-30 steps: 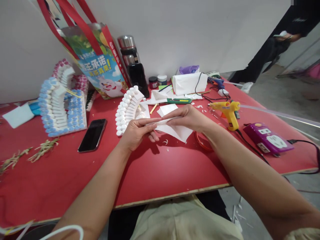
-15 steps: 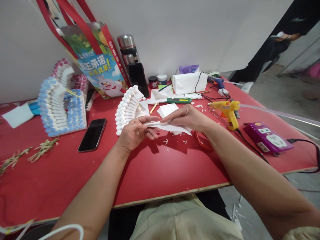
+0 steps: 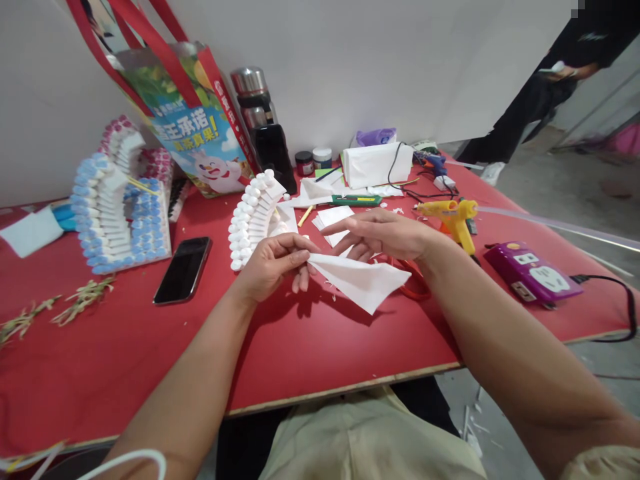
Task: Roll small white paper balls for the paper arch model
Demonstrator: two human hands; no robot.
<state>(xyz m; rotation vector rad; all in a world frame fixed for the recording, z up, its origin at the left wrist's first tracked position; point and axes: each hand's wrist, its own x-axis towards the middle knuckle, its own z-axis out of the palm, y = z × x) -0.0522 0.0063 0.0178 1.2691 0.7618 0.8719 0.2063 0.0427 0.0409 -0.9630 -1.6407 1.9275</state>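
Note:
My left hand (image 3: 274,264) pinches the narrow tip of a folded white paper sheet (image 3: 364,280), which fans out to the right above the red table. My right hand (image 3: 387,235) is open just behind and above the paper, its fingers stretched out to the left. Past the hands lie a small stack of white paper squares (image 3: 334,219) and a curved white piece edged with rounded white tips (image 3: 254,217). A red ring-shaped item (image 3: 417,288) is partly hidden beneath the right wrist.
A yellow glue gun (image 3: 455,217) and purple power strip (image 3: 534,275) lie right, with cords. A green cutter (image 3: 356,200) lies behind the stack. Left are a phone (image 3: 183,270), a blue-and-white curved model (image 3: 107,220) and a shopping bag (image 3: 207,133). A person (image 3: 565,80) stands far right.
My right hand has let go of the paper and lifted its fingers apart from it. The paper now hangs spread out to the right from my left hand.

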